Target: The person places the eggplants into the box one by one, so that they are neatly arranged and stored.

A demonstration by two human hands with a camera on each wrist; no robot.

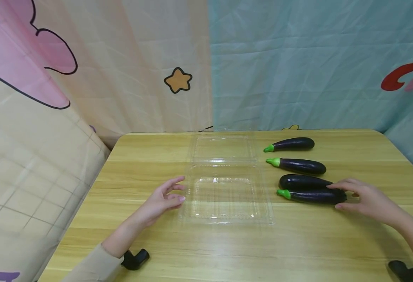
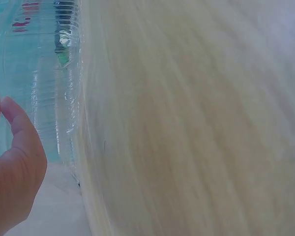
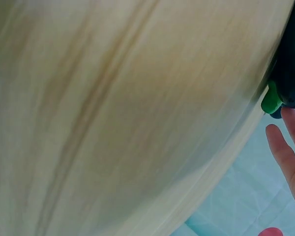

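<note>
The clear container (image 1: 224,196) lies on the worktop (image 1: 139,156) with its lid (image 1: 223,148) already laid back on its far side. All four eggplants are outside it, to its right, so the work looks to be at an early stage: the container is unfolded, no eggplant is inside it, and the lid is not closed.

The eggplants lie one behind another, their long axes running roughly left to right, crosswise to the line from tray to lid. The farthest eggplant (image 1: 294,143), right of the lid, points its green stem at the container, with the stem end slightly nearer the person. The second eggplant (image 1: 299,166) and the nearest eggplant (image 1: 314,196) also point their stems toward the container. The third eggplant (image 1: 299,181), side by side with the nearest, turns its blunt end to the container; its stem is probably the green tip seen by the fingers in the right wrist view.

The right hand (image 1: 368,199) is at the ends of this pair farthest from the container, thumb and fingers apart around them; whether they clamp firmly I cannot tell. The left hand (image 1: 158,203) is at the container's left rim, fingers loosely bent and apart from the thumb; contact is unclear.
</note>
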